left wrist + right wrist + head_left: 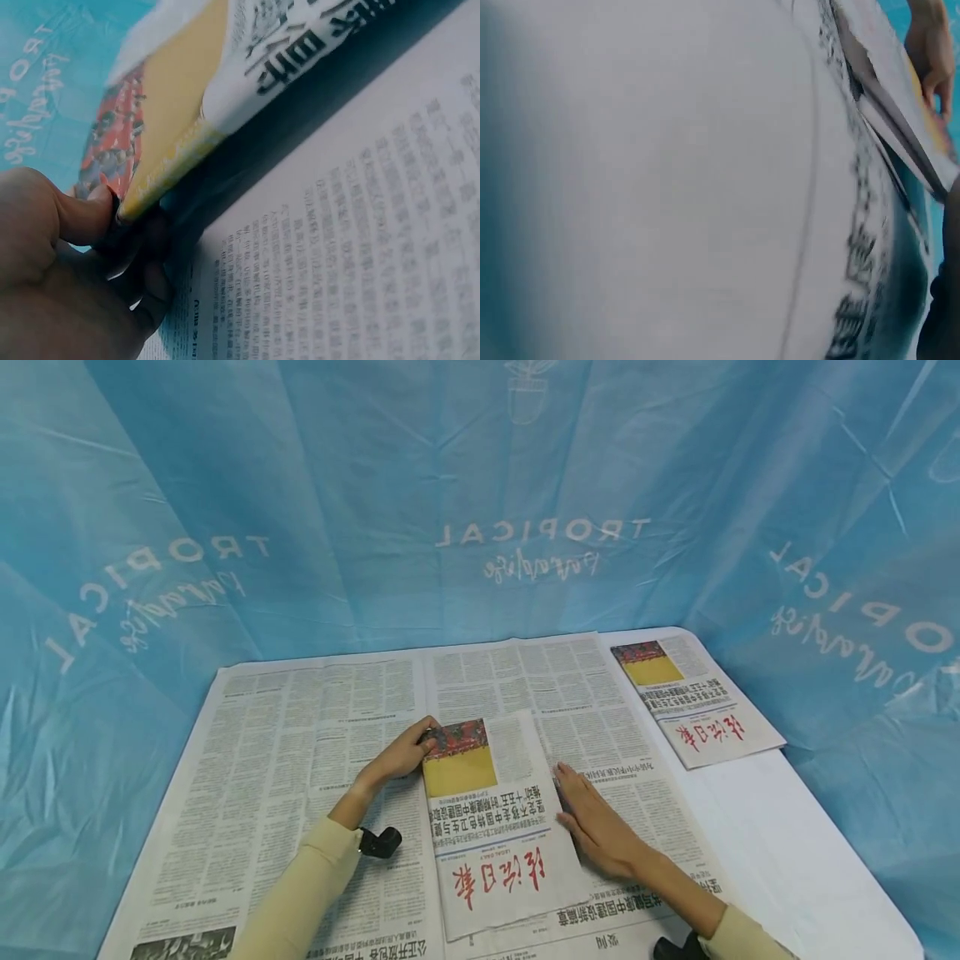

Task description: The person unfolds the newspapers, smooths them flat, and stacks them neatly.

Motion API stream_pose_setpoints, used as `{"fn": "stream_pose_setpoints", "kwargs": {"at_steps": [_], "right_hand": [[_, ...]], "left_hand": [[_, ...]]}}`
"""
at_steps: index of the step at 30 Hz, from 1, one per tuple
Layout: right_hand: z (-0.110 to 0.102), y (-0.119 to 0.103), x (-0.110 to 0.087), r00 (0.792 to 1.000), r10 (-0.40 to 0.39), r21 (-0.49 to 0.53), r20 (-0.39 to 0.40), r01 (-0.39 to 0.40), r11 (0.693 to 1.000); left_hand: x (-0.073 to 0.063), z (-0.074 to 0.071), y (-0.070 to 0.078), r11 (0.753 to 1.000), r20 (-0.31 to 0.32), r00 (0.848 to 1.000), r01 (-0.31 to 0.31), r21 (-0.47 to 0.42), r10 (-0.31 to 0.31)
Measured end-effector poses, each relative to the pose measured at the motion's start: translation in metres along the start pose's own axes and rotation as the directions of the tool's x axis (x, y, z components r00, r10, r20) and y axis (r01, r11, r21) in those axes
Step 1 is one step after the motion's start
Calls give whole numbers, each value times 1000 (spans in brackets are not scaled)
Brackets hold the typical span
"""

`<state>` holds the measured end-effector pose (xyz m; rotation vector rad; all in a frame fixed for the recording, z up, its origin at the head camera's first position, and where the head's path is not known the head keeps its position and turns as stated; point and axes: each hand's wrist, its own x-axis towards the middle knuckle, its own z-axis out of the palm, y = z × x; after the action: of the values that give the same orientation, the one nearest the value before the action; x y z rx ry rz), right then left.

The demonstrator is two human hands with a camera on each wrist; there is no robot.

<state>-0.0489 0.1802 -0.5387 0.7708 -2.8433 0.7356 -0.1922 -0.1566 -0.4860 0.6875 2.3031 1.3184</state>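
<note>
A folded newspaper (498, 827) with a red and yellow picture and red lettering lies over an opened newspaper sheet (300, 760). At its upper left corner, my left hand (405, 749) pinches the paper. The left wrist view shows the thumb on top of that folded newspaper (176, 97), with its edge raised off the sheet below. Along the opposite edge my right hand (600, 827) rests with straight fingers touching the paper. In the right wrist view the folded newspaper (885, 67) appears at the upper right, and the right fingers are mostly hidden.
A second folded newspaper (697, 702) lies at the back right of the white table (817, 852). Another opened sheet (555, 672) spreads beneath the right side. Blue printed curtain (390, 510) hangs behind the table and at both sides.
</note>
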Motion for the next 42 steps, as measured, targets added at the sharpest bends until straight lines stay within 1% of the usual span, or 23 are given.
{"fn": "stream_pose_setpoints", "kwargs": {"at_steps": [2, 3, 4, 6, 10, 12, 15, 18, 20, 23, 25, 27, 30, 33, 35, 37, 39, 42], "right_hand": [[1, 5, 1, 998, 20, 21, -60, -18, 1000], [2, 7, 1, 996, 19, 23, -83, -18, 1000], [2, 8, 2, 995, 16, 24, -99, -14, 1000], [2, 11, 3, 995, -11, 15, -99, 12, 1000], [1, 12, 9, 997, -69, 20, -21, 70, 997], [1, 11, 13, 994, -107, 15, 26, 106, 994], [1, 9, 19, 979, -189, -39, 81, 193, 980], [2, 7, 22, 953, -271, -98, 133, 285, 954], [3, 6, 23, 945, -281, -111, 166, 301, 947], [4, 4, 22, 945, -251, -111, 208, 278, 954], [4, 4, 21, 947, -242, -114, 211, 270, 956], [4, 3, 22, 944, -257, -118, 207, 285, 951], [4, 4, 23, 935, -299, -128, 190, 325, 937], [4, 4, 24, 929, -322, -131, 181, 347, 929], [4, 4, 25, 926, -333, -129, 179, 358, 925], [4, 4, 25, 924, -336, -123, 181, 360, 925], [4, 4, 26, 923, -340, -120, 179, 364, 924], [5, 3, 26, 917, -354, -123, 186, 379, 917]], "left_hand": [[0, -2, -2, 999, 15, 1000, -3, -38, 4], [-1, -2, -2, 999, 17, 1000, 4, -50, -3], [-1, -3, -3, 998, 19, 1000, 5, -61, -4], [-1, -3, -3, 997, 19, 1000, 9, -80, -7], [-1, 0, -3, 994, 1, 1000, -15, -104, 15], [0, 2, -1, 995, -15, 1000, -21, -99, 19], [1, 5, 2, 996, -48, 999, 13, -93, -18], [3, 7, 4, 995, -61, 998, 26, -97, -32], [3, 7, 3, 995, -65, 997, 28, -100, -35], [2, 6, 2, 992, -73, 997, 31, -123, -40], [0, 5, 1, 991, -89, 995, 30, -129, -41], [-1, 3, 0, 992, -118, 992, 23, -123, -38], [-4, 1, -1, 997, -174, 984, 19, -77, -33], [-7, 0, -1, 997, -204, 977, 57, -60, -68], [-10, -1, -1, 994, -202, 974, 89, -62, -100], [-11, -1, 0, 989, -188, 973, 116, -90, -131], [-11, -1, 2, 985, -175, 973, 128, -114, -147], [-12, 0, 5, 973, -165, 968, 160, -166, -187]]}}
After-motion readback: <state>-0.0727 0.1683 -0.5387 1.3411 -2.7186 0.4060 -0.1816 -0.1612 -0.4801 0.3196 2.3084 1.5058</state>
